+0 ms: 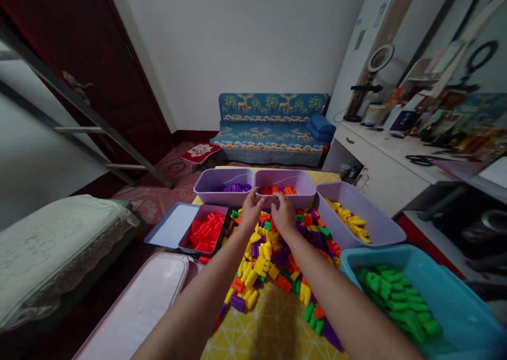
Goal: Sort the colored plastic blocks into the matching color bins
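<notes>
My left hand (252, 210) and my right hand (283, 215) reach forward side by side, at the near rim of a lilac bin (304, 185) that holds orange blocks (280, 190). On both hands the fingers are bent, with thumb and fingertips apart, and I see nothing held in them. Beneath the hands and forearms spreads a mixed pile of plastic building blocks (261, 265) in yellow, orange, red, purple and green. My arms hide part of that pile.
Purple blocks (236, 187) lie in the back-left bin (204, 185), red ones in a small box (184, 242) at left. Yellow blocks fill part of a right-hand bin (380, 233); green ones lie in a turquoise tub (455, 291). A pale lid (142, 302) sits front left on the yellow-covered table (253, 339).
</notes>
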`<state>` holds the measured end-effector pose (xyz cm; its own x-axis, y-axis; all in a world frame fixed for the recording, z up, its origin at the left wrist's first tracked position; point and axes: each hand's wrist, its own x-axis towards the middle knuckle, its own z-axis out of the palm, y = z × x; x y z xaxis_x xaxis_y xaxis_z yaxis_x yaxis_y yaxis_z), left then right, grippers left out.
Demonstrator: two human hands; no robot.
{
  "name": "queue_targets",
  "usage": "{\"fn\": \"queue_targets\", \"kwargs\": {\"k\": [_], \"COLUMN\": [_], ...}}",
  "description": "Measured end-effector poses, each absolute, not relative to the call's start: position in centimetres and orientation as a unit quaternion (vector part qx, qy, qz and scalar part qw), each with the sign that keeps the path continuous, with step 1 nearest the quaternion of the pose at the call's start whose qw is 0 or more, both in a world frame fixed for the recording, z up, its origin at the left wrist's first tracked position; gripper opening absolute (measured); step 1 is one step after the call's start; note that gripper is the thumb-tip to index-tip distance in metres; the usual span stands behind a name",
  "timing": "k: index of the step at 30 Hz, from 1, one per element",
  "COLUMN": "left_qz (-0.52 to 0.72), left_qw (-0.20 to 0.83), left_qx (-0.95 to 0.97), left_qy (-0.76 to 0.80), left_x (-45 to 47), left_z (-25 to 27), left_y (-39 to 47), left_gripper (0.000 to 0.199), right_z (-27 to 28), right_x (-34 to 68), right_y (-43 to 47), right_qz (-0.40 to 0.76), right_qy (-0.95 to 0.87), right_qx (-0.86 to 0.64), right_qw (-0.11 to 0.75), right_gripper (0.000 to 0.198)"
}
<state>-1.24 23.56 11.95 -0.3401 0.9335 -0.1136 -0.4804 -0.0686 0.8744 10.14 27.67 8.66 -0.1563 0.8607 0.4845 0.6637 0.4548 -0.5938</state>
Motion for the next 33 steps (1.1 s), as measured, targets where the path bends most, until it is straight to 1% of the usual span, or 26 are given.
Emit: {"fn": "queue_targets", "kwargs": {"k": [2, 3, 5, 9, 12, 16, 18, 22, 23, 25, 27, 29, 31, 33], "left_qz": [0.669, 0.658, 0.629, 0.504, 0.463, 0.46, 0.464, 0.45, 0.434, 0.388, 0.332, 0.288, 0.264, 0.255], "left_qw": [0.432, 0.401, 0.338, 0.256, 0.22, 0.204, 0.211, 0.196, 0.181, 0.143, 0.107, 0.078, 0.06, 0.05], "left_qx": [0.346, 0.376, 0.428, 0.527, 0.562, 0.56, 0.556, 0.566, 0.577, 0.599, 0.619, 0.63, 0.635, 0.637], "left_qy": [0.496, 0.514, 0.553, 0.634, 0.649, 0.658, 0.657, 0.662, 0.668, 0.686, 0.704, 0.717, 0.723, 0.726], "left_x": [-1.4, -1.5, -1.7, -1.7, -1.5, -1.2, -1.2, -1.4, -1.4, -1.4, -1.3, -1.2, -1.2, -1.2], "left_z": [9.9, 8.8, 6.5, 3.3, 2.3, 2.1, 2.2, 2.0, 1.9, 1.7, 1.5, 1.3, 1.3, 1.3], "left_y": [21.4, 20.3, 18.4, 16.3, 15.8, 15.6, 15.6, 15.6, 15.6, 15.6, 15.6, 15.6, 15.6, 15.6], "left_gripper": [0.027, 0.025, 0.034, 0.054, 0.058, 0.059, 0.061, 0.063, 0.063, 0.065, 0.067, 0.068, 0.069, 0.07], "right_z": [7.1, 6.3, 4.8, 3.3, 3.3, 3.3, 3.4, 4.2, 4.5, 5.0, 5.5, 5.8, 6.1, 6.3], "right_x": [10.9, 11.2, 11.7, 11.9, 11.8, 11.5, 11.3, 11.4, 11.6, 12.0, 12.4, 12.7, 12.7, 12.6], "right_y": [25.9, 25.1, 23.6, 21.7, 20.6, 19.7, 19.7, 20.7, 21.1, 21.8, 22.5, 23.0, 23.4, 23.5], "right_qz": [0.112, 0.103, 0.076, 0.042, 0.049, 0.05, 0.065, 0.155, 0.162, 0.138, 0.1, 0.084, 0.082, 0.085], "right_qy": [-0.756, -0.758, -0.762, -0.782, -0.795, -0.789, -0.781, -0.77, -0.766, -0.76, -0.764, -0.773, -0.78, -0.778], "right_qx": [-0.511, -0.521, -0.542, -0.545, -0.531, -0.54, -0.546, -0.522, -0.519, -0.534, -0.564, -0.59, -0.602, -0.611], "right_qw": [0.393, 0.378, 0.346, 0.3, 0.291, 0.288, 0.297, 0.333, 0.343, 0.344, 0.299, 0.216, 0.148, 0.116], "right_gripper": [0.037, 0.036, 0.037, 0.042, 0.041, 0.042, 0.04, 0.031, 0.031, 0.035, 0.042, 0.047, 0.045, 0.038]}}
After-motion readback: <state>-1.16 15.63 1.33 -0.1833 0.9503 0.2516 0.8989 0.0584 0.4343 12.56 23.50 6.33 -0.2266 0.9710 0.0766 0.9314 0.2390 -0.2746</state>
